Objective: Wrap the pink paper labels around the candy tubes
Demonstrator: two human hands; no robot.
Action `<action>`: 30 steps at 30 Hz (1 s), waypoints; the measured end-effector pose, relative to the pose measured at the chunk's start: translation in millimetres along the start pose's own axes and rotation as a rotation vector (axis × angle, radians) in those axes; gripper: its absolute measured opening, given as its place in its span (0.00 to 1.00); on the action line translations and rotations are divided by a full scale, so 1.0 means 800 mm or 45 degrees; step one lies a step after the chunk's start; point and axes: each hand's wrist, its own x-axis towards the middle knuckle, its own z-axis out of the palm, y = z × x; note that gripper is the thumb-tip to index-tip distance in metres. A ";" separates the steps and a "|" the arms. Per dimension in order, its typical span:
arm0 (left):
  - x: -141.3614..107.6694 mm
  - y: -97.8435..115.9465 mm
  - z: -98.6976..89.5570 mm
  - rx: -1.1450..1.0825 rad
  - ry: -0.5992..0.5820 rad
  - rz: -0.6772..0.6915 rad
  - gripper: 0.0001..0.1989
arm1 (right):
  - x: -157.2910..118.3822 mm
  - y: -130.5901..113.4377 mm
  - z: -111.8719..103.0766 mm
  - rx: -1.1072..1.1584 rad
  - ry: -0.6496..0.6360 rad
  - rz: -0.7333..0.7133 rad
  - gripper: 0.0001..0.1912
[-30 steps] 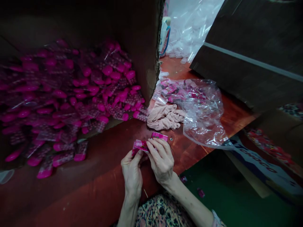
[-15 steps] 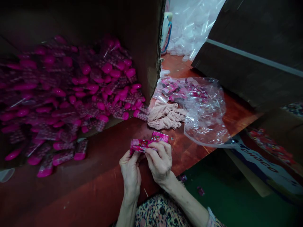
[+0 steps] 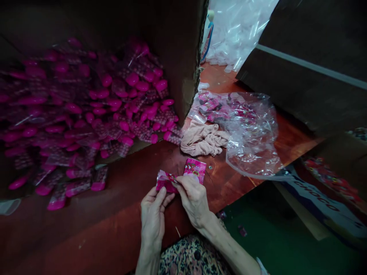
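Note:
A small pink printed wrapper (image 3: pixel 165 182) is held between both hands above the red tabletop (image 3: pixel 126 191). My left hand (image 3: pixel 154 210) grips its lower left part, thumb in front. Pinching the wrapper's right edge are the fingertips of my right hand (image 3: pixel 193 198). Just behind that hand a pink printed packet (image 3: pixel 195 169) lies flat, its lower part covered by the fingers. A crumpled beige cloth (image 3: pixel 203 139) rests beyond the packet, beside a clear plastic bag (image 3: pixel 252 133) with pink wrappers in it.
At the left, a cardboard box (image 3: pixel 177 57) holds a heap of pink-capped clear containers (image 3: pixel 100 110). Dark cardboard (image 3: pixel 301 68) stands at the right, and a bag of whitish pieces (image 3: pixel 232 30) lies at the back. A printed carton (image 3: pixel 323 202) sits beyond the table's right edge.
My left hand has shifted slightly left and down, with its fingers more spread. The wrapper has turned and shows more of its surface. More of the flat packet is uncovered. The view has shifted slightly.

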 end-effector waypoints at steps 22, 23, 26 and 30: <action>-0.023 0.016 -0.012 0.381 0.023 0.315 0.09 | -0.004 -0.013 -0.025 1.007 -0.413 0.749 0.06; -0.019 0.012 -0.011 0.366 0.019 0.318 0.08 | -0.004 -0.015 -0.027 0.936 -0.428 0.706 0.06; -0.015 0.007 -0.011 0.483 -0.042 0.330 0.07 | -0.001 -0.020 -0.038 0.569 -0.442 0.535 0.07; -0.021 0.004 -0.005 0.542 -0.142 0.270 0.08 | 0.008 -0.021 -0.034 0.031 -0.336 0.218 0.14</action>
